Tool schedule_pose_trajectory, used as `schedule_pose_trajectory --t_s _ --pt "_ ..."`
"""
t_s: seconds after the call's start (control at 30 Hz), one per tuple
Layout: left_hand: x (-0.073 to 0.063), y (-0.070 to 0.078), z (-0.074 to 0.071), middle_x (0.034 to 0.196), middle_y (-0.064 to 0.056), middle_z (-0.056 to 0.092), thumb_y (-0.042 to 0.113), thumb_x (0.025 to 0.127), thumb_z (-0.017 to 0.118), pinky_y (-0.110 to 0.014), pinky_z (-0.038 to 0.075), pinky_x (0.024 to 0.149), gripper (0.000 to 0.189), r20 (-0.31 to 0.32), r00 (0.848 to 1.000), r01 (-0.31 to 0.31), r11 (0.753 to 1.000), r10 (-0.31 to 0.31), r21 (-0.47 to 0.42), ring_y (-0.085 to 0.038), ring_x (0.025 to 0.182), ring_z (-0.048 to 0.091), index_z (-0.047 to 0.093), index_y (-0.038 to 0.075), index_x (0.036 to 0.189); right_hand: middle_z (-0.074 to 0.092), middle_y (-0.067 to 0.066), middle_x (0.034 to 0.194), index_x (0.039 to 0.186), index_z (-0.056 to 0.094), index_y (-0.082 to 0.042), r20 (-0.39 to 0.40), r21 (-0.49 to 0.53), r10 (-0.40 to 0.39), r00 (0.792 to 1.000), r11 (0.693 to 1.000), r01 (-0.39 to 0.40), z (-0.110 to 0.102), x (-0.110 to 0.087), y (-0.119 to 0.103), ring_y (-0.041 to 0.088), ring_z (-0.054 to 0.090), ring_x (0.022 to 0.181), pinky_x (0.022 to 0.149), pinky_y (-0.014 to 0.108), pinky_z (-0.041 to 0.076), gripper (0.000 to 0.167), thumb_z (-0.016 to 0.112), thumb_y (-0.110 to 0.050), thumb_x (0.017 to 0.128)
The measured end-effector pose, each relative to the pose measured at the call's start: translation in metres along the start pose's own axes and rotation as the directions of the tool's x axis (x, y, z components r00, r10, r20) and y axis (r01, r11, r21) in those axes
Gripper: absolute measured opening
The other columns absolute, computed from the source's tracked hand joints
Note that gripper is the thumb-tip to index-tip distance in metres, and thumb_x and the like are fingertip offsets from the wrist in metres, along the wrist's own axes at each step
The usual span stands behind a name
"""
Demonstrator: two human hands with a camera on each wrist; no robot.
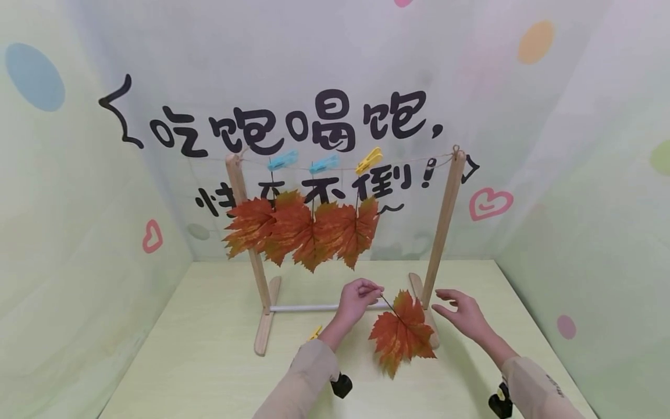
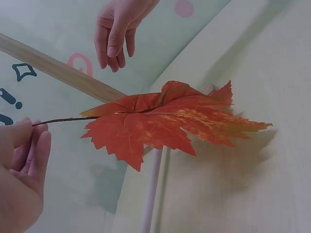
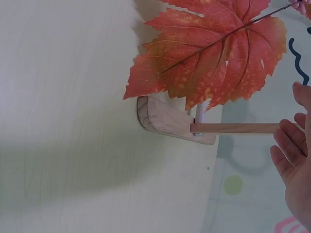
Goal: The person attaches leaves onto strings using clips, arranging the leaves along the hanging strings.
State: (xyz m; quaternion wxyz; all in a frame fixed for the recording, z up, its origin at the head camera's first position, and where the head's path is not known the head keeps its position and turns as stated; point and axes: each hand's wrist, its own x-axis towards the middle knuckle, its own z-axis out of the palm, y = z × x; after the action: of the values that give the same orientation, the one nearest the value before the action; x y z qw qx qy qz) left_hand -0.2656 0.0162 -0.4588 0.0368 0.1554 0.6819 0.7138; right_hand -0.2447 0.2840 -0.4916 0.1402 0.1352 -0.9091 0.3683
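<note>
My left hand [image 1: 357, 301] pinches the thin dark stem of an orange-red maple leaf [image 1: 402, 334]. The leaf hangs out to the right of that hand, above the table; the left wrist view shows the stem between thumb and fingers. To the right of the leaf, my right hand [image 1: 463, 314] is in the air beside the wooden post, its fingers loosely bent and holding nothing. Behind the hands, several similar leaves [image 1: 314, 233] hang by their stems from a string, under two blue clothespins [image 1: 324, 164] and a yellow clothespin [image 1: 369, 160].
A wooden frame stands on the table [image 1: 209, 326], with a left post [image 1: 256, 279], a right post [image 1: 444, 227] and a white lower bar [image 1: 303, 308]. Another yellow clothespin [image 1: 315, 333] lies partly hidden by my left wrist. Printed fabric walls [image 1: 591, 244] enclose the table.
</note>
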Motion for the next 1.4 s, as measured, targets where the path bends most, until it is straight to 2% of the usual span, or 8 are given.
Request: schedule_pose_trajectory --t_s 0.2,0.37,0.5,0.8,1.1,1.23,1.4 --pt "0.004 0.013 -0.013 0.091 -0.027 0.064 -0.001 0.084 0.060 -0.032 0.054 0.073 0.014 -0.019 0.999 -0.039 0.995 0.041 0.092 -0.039 0.088 0.062 0.058 -0.012 0.092 0.064 0.020 0.102 0.108 0.061 0.006 -0.006 0.000 -0.026 1.000 1.000 0.026 0.002 0.004 -0.003 0.033 0.060 0.091 0.076 0.048 0.050 0.035 0.071 -0.009 0.078" --pt "0.002 0.023 -0.022 0.091 -0.024 0.066 0.002 0.084 0.062 -0.030 0.054 0.073 0.015 -0.032 0.998 -0.044 0.983 0.050 0.178 -0.035 0.087 0.063 0.061 -0.010 0.093 0.063 0.022 0.103 0.107 0.060 0.008 0.012 0.028 -0.037 0.999 0.999 0.037 0.008 0.006 -0.008 0.034 0.060 0.092 0.076 0.049 0.049 0.034 0.070 -0.005 0.077" --pt "-0.001 0.029 -0.030 0.091 -0.023 0.066 0.003 0.085 0.062 -0.029 0.054 0.072 0.015 -0.045 0.997 -0.057 0.975 0.068 0.213 -0.034 0.085 0.064 0.062 -0.009 0.093 0.064 0.020 0.101 0.107 0.061 0.006 0.021 0.049 -0.023 1.000 0.999 0.022 0.018 0.007 -0.012 0.034 0.060 0.092 0.076 0.049 0.049 0.033 0.070 -0.005 0.077" --pt "-0.004 0.036 -0.047 0.089 -0.021 0.067 0.004 0.083 0.064 -0.028 0.054 0.071 0.015 -0.125 0.990 -0.030 0.977 0.058 0.210 -0.034 0.085 0.064 0.064 -0.008 0.092 0.066 0.015 0.101 0.107 0.062 0.002 0.054 0.117 -0.013 0.998 0.993 0.007 0.049 0.003 -0.023 0.029 0.061 0.092 0.077 0.045 0.049 0.033 0.071 -0.011 0.077" --pt "-0.014 0.050 -0.066 0.090 -0.021 0.066 0.004 0.083 0.064 -0.025 0.053 0.073 0.015 -0.149 0.983 -0.071 0.969 0.109 0.236 -0.032 0.085 0.063 0.064 -0.007 0.093 0.065 0.015 0.101 0.105 0.064 0.001 0.090 0.160 0.008 0.996 0.987 -0.022 0.080 -0.003 -0.032 0.028 0.060 0.095 0.078 0.045 0.049 0.034 0.073 -0.016 0.076" --pt "-0.019 0.054 -0.076 0.090 -0.021 0.065 0.004 0.083 0.064 -0.024 0.052 0.072 0.015 -0.170 0.980 -0.065 0.971 0.106 0.229 -0.032 0.085 0.063 0.063 -0.008 0.092 0.065 0.015 0.100 0.104 0.064 0.001 0.100 0.172 -0.039 0.994 0.985 0.022 0.092 -0.004 -0.036 0.029 0.060 0.094 0.076 0.045 0.049 0.034 0.073 -0.017 0.076" --pt "-0.020 0.048 -0.091 0.087 -0.016 0.066 0.007 0.081 0.067 -0.024 0.052 0.071 0.014 -0.199 0.973 -0.067 0.972 0.113 0.227 -0.024 0.081 0.064 0.065 -0.004 0.089 0.064 0.017 0.102 0.106 0.062 0.000 0.133 0.182 -0.062 0.989 0.983 0.037 0.107 -0.008 -0.042 0.029 0.060 0.093 0.076 0.044 0.049 0.036 0.071 -0.020 0.078"
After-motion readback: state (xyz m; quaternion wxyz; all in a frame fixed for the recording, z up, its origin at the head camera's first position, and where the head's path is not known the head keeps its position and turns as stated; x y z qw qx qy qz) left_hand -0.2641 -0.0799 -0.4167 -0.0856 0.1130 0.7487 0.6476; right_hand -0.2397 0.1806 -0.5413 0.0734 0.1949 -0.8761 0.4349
